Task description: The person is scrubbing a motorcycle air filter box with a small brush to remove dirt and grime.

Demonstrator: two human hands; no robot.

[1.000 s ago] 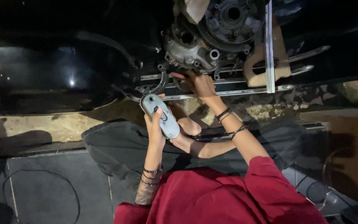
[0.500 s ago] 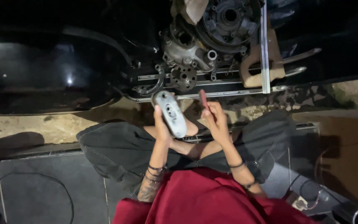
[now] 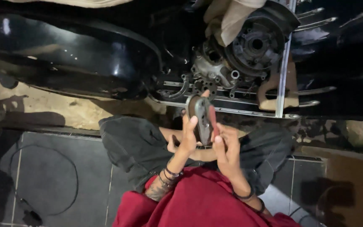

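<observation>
I sit cross-legged in a red top and dark trousers before a black scooter's exposed engine (image 3: 236, 54). My left hand (image 3: 188, 136) grips an oval metal cover (image 3: 199, 115), held upright with its dark inner side turned towards my right hand. My right hand (image 3: 227, 145) is up against the cover's right side and pinches a thin red tool (image 3: 213, 120) that lies along the cover's edge. Both hands hover just below the engine, above my knees. Bracelets ring both wrists.
The scooter's glossy black body panel (image 3: 85, 54) fills the upper left. A pale cloth (image 3: 232, 17) hangs over the engine. A wooden block (image 3: 274, 90) props chrome bars at right. A thin cable (image 3: 70, 168) loops on the dark floor tiles at left.
My right hand has drawn back from the engine to the cover. The cover has turned from pale face up to edge-on, dark side showing. The view has moved closer.
</observation>
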